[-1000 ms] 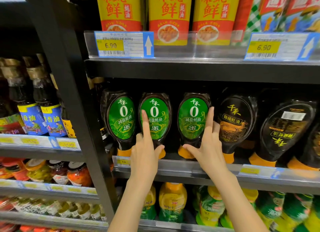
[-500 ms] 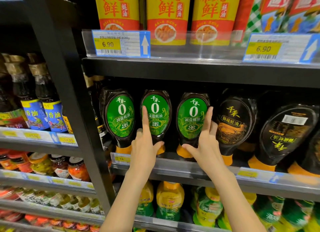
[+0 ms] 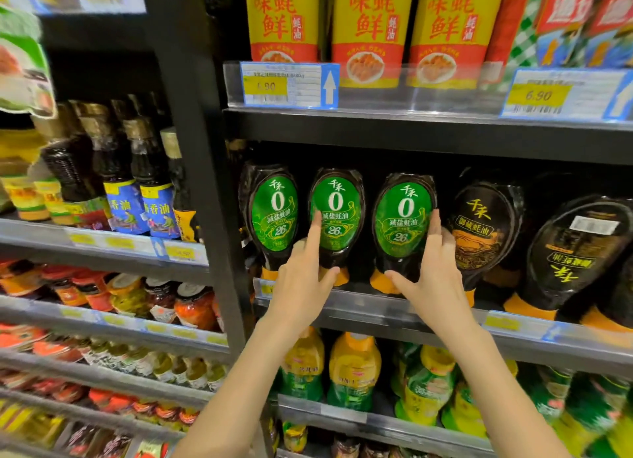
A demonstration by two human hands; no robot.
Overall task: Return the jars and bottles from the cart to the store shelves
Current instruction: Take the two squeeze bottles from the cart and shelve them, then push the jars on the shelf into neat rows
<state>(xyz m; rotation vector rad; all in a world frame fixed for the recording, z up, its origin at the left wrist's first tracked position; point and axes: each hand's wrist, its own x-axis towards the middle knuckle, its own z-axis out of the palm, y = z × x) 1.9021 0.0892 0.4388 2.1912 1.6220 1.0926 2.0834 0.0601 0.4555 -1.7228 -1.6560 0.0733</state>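
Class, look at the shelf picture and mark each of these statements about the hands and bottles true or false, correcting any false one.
1. Three green-label bottles stand side by side on the middle shelf. True.
2. The left hand touches the middle green-label bottle. True.
3. The right hand rests on a yellow pouch. False: it is on the right green-label bottle.
4. The green-label bottles stand with orange caps up. False: caps point down.
5. The price tag above reads 6.90. True.
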